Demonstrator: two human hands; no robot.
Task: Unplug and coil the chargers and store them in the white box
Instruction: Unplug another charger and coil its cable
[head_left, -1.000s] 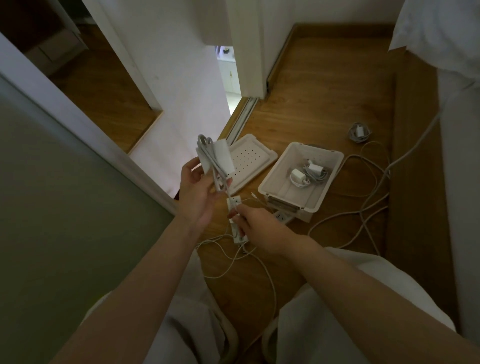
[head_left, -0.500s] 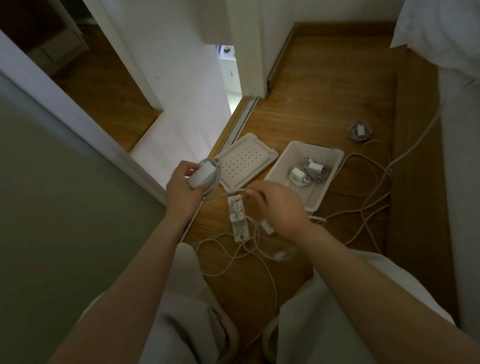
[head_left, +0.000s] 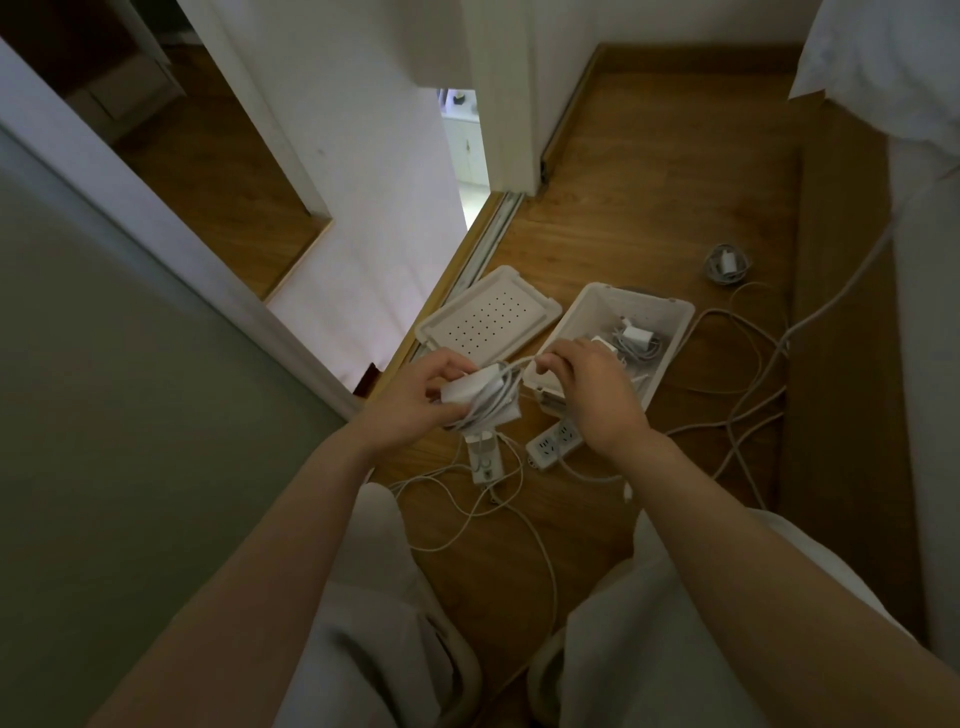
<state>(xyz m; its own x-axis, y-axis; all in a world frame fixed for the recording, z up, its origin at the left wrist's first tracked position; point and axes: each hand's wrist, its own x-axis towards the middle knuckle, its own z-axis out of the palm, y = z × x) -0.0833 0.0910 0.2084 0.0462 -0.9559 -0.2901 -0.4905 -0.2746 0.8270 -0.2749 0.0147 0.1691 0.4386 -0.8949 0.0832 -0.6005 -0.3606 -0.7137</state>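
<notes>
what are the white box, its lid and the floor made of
White box: looks like matte moulded plastic, with thin walls and rounded corners. Lid: likely the same plastic, given the matching colour and neat grid of holes. Floor: wood or wood-look laminate, brown with faint grain lines and a soft sheen.

White box (head_left: 680, 332), white dotted lid (head_left: 488, 325), brown floor (head_left: 649, 208).

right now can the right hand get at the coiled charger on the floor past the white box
Probably not yet: the right hand pinches the cable of the adapter the left hand holds. The coiled charger lies on floor beyond the white box, nothing over it; free that grip first.
</notes>
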